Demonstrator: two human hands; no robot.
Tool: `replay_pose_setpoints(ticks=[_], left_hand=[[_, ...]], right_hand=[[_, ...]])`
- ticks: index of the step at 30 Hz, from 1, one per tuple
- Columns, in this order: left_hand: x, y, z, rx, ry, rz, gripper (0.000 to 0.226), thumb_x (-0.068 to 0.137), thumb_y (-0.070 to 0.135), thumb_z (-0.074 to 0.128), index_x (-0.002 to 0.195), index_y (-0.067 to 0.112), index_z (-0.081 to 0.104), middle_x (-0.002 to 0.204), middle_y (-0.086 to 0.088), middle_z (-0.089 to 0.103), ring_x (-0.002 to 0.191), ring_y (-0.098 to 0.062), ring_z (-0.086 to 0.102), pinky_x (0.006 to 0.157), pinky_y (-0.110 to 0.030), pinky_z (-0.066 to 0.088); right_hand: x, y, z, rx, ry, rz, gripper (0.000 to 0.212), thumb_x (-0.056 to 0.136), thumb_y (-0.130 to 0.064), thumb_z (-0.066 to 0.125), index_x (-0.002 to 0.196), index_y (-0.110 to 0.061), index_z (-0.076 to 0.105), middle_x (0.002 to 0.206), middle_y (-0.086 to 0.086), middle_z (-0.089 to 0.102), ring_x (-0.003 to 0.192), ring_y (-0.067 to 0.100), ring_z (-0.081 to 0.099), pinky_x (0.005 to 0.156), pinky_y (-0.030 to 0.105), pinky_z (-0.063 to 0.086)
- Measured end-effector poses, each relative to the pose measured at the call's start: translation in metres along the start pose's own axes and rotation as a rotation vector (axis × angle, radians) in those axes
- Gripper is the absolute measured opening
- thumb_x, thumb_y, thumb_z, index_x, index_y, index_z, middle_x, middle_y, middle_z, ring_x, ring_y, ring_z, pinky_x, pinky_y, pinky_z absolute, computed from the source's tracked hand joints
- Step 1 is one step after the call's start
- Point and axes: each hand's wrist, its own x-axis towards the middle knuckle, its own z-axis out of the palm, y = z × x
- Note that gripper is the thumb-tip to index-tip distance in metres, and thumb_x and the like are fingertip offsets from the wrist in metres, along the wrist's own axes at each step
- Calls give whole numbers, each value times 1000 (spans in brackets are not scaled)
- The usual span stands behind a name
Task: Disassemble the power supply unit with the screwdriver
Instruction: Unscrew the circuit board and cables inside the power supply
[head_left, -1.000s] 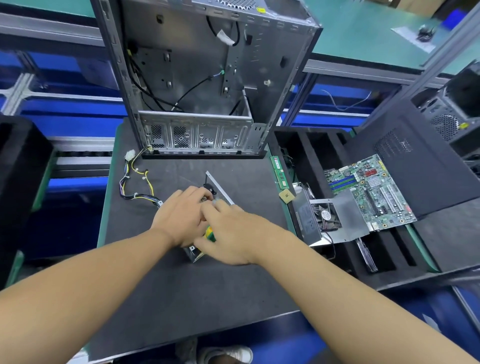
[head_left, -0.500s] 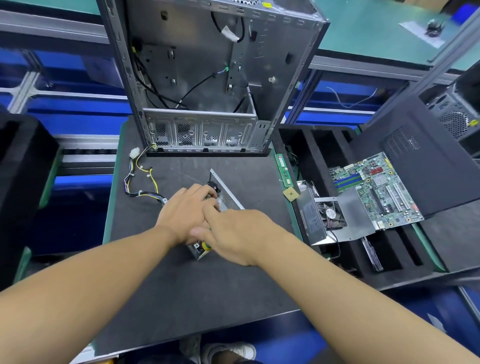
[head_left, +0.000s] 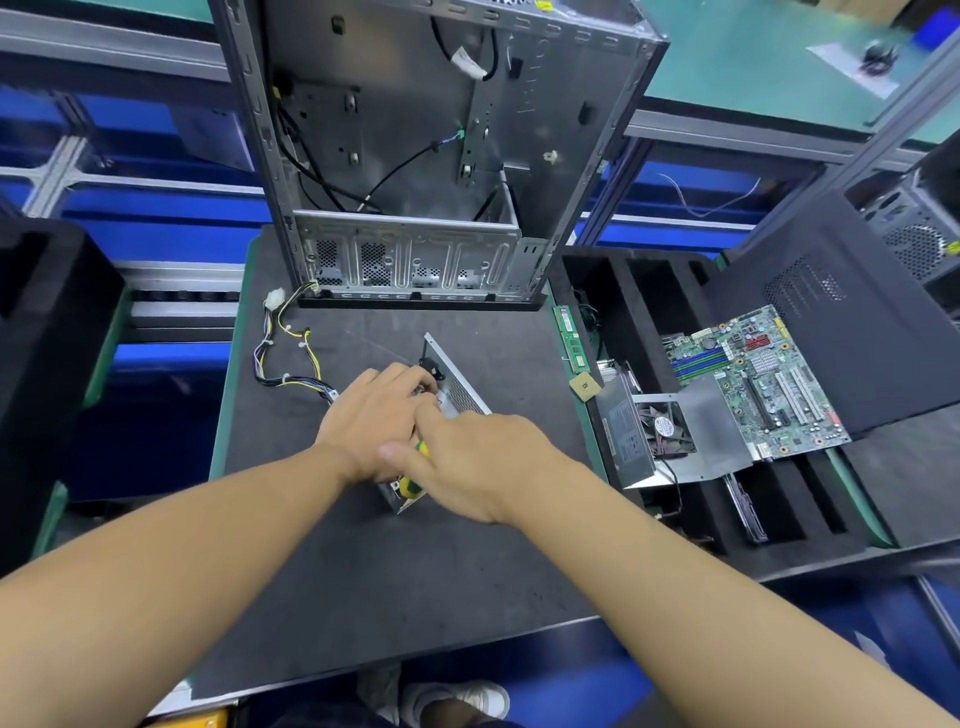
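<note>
**Unit out of the case and partly opened, fasteners still to go**

Your power supply unit (head_left: 397, 502) lies at the centre of the counter (head_left: 363, 597), almost wholly covered by your hands. The gutted computer case (head_left: 431, 156) stands at 12 o'clock, so pulling the unit out looks done. At 1 o'clock of your hands, a perforated panel (head_left: 461, 388) of the unit stands tilted up, which suggests the housing is already partly open. The cable harness (head_left: 288, 358) trails off toward 10 o'clock and runs in under your left hand (head_left: 374, 421).

Your right hand (head_left: 483, 462) has its grip clamped round the yellow-and-green screwdriver (head_left: 409, 486); its tip is hidden. Your left hand lies on top of the unit with its fingers bent over it. I cannot tell whether that grip is clamped on anything or only pressing down.

By my reading you are about midway: a fastener is probably being worked, and the shell and its insides are yet to be separated. At 3 o'clock, a foam tray (head_left: 649, 280) holds a motherboard (head_left: 753, 379) and a second unit (head_left: 628, 441).
</note>
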Motion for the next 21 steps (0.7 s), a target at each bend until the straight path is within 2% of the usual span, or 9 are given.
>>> replay_pose_setpoints(ticks=[3, 5, 7, 10, 13, 15, 18, 20, 21], left_hand=[[0, -1, 0, 3, -17, 5, 25, 80, 38, 54, 104, 36, 61, 122, 18, 46, 115, -8, 40, 85, -25, 29], [1, 0, 1, -25, -5, -22, 26, 81, 39, 52, 105, 35, 62, 121, 19, 48, 114, -7, 41, 88, -26, 31], [1, 2, 2, -34, 22, -37, 30, 82, 39, 48, 106, 33, 63, 120, 18, 51, 113, -7, 43, 90, -28, 34], [1, 2, 2, -5, 34, -27, 33, 84, 42, 41, 104, 34, 66, 119, 19, 51, 114, -8, 43, 91, -28, 33], [1, 0, 2, 15, 3, -2, 31, 83, 43, 44, 105, 36, 65, 122, 17, 49, 116, -9, 41, 90, -27, 31], [1, 0, 2, 41, -3, 12, 30, 80, 41, 49, 105, 36, 64, 122, 17, 49, 116, -10, 42, 88, -26, 30], [2, 1, 1, 0, 8, -30, 38, 80, 41, 40, 106, 34, 66, 121, 18, 51, 115, -9, 42, 91, -27, 33], [1, 2, 1, 12, 9, -17, 39, 80, 41, 39, 107, 33, 66, 122, 16, 51, 115, -10, 44, 92, -29, 35], [1, 3, 1, 24, 7, -11, 36, 81, 41, 41, 105, 33, 66, 122, 16, 51, 115, -10, 44, 92, -29, 35]], right_hand=[[1, -1, 1, 74, 26, -76, 49, 104, -43, 31, 131, -1, 35, 112, 14, 58, 83, 31, 51, 67, 38, 40], [1, 2, -3, 237, -118, -95, 34, 100, -27, 41, 126, -6, 34, 116, 7, 45, 90, 26, 41, 69, 36, 35], [-1, 7, -6, 258, -206, -95, 35, 92, -17, 47, 123, -12, 32, 119, 1, 33, 105, 24, 35, 77, 39, 42], [-2, 7, -3, 168, -123, -47, 45, 92, -31, 49, 128, -12, 30, 118, 3, 34, 112, 29, 38, 76, 40, 41], [-2, 5, 0, 83, -47, 35, 52, 100, -53, 31, 130, -10, 32, 103, 5, 50, 81, 30, 46, 65, 39, 35], [0, 6, 3, -23, 27, -19, 48, 103, -48, 29, 129, -7, 33, 101, 9, 61, 74, 30, 48, 61, 38, 35], [1, 12, 4, 89, -26, -114, 27, 98, -19, 46, 121, -10, 35, 115, 7, 46, 91, 31, 50, 69, 41, 46], [1, 15, 2, 198, -145, -147, 36, 86, -3, 50, 118, -15, 35, 117, 1, 31, 104, 26, 38, 78, 44, 48], [1, 16, 2, 239, -172, -140, 39, 86, -5, 52, 118, -16, 35, 117, -1, 28, 106, 25, 35, 79, 42, 47]])
